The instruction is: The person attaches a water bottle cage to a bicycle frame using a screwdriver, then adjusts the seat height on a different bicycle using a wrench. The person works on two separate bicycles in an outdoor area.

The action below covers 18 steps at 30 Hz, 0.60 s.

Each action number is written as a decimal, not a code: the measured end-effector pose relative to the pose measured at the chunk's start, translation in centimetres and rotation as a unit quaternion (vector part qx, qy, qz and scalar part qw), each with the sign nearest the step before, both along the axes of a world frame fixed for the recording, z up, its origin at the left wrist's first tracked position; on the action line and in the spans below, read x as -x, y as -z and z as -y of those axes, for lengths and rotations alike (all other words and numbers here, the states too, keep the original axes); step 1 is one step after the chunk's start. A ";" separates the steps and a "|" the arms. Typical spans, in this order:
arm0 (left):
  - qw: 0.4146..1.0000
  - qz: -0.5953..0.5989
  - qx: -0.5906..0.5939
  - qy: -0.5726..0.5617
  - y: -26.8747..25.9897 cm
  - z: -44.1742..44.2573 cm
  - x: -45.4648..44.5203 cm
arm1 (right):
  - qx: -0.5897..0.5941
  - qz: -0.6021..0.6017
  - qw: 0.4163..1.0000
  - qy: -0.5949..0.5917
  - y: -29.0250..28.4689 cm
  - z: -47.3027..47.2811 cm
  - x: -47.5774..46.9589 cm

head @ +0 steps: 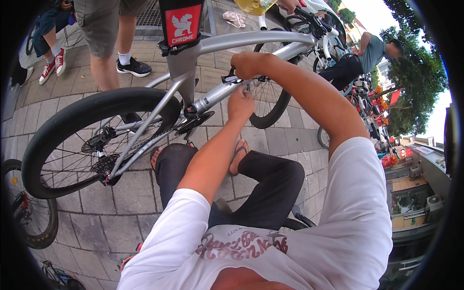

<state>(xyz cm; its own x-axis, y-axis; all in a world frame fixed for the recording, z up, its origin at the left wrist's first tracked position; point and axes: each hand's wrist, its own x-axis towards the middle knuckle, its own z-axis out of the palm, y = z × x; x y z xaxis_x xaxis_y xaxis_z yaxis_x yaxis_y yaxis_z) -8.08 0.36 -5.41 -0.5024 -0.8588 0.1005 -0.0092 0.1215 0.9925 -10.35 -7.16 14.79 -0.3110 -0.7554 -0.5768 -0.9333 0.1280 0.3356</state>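
A silver bicycle [255, 38] stands in front of me, with a black bag [181, 25] bearing a red panel at its seat post. My right hand [250, 66] reaches over the down tube [217, 95], its fingers bent around a small black-and-silver part [230, 77] on the tube's top; the part is mostly covered, so its kind is unclear. My left hand [241, 104] is just below the same tube, fingers curled up towards it. Whether it grips anything is hidden. Crank and chainring [194, 121] sit left of my left hand.
The rear wheel [40, 152] extends left; the front wheel [272, 105] is beyond my hands. Another person's hand [288, 5] is near the handlebar [308, 16]. A standing person's legs [103, 40] are behind the frame. Another bicycle wheel [50, 224] is at lower left. Crumpled cloth [233, 19] lies on the paving.
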 end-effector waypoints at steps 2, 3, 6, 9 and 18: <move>0.994 0.033 -0.036 -0.094 -0.7 0.2 -1.8 | -0.036 -0.043 0.995 -0.084 -0.7 -0.9 -1.2; 0.987 0.046 -0.050 -0.144 -1.0 0.7 -2.5 | -0.020 -0.056 0.993 -0.105 -0.7 -1.0 -1.4; 0.977 0.044 0.008 -0.207 0.4 3.7 -1.9 | 0.021 -0.093 0.980 -0.173 -0.1 -0.9 -1.2; 0.992 -0.011 -0.049 -0.115 2.3 6.2 -1.3 | 0.037 -0.114 0.969 -0.216 0.6 -0.7 -1.1; 0.993 -0.028 -0.044 -0.102 3.0 6.2 -2.1 | 0.121 0.000 0.983 -0.138 1.6 -1.6 0.2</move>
